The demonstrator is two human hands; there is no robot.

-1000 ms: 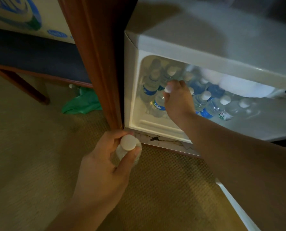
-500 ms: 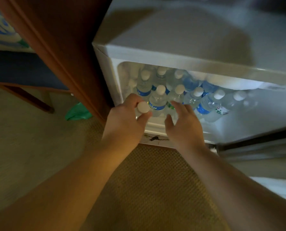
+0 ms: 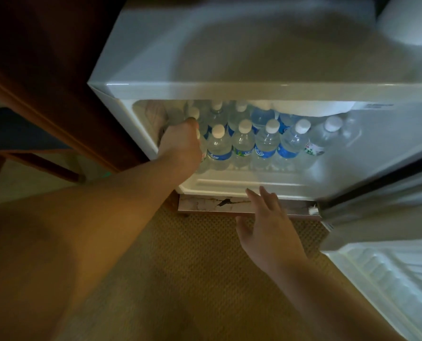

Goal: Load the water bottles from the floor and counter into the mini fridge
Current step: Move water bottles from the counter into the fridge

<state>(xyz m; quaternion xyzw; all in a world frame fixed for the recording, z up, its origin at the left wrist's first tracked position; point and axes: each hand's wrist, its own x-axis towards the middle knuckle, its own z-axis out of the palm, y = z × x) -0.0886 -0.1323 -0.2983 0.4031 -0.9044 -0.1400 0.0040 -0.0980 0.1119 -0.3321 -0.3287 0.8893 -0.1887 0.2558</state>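
Observation:
The white mini fridge (image 3: 205, 89) stands open on the carpet, its floor packed with several clear water bottles with white caps, such as one with a blue label (image 3: 219, 148). My left hand (image 3: 180, 146) reaches into the front left corner of the fridge and is closed around a water bottle (image 3: 201, 157), most of which it hides. My right hand (image 3: 266, 222) hovers with fingers spread in front of the fridge's bottom lip, holding nothing.
The open fridge door (image 3: 389, 279) swings out at the lower right. A dark wooden panel (image 3: 57, 70) rises just left of the fridge. Tan carpet (image 3: 192, 279) lies below my arms. A white object (image 3: 412, 18) sits on the fridge top at the far right.
My left hand has carried its bottle from the carpet into the fridge's front left corner. My right hand let go of a bottle inside and drew back out to the bottom lip.

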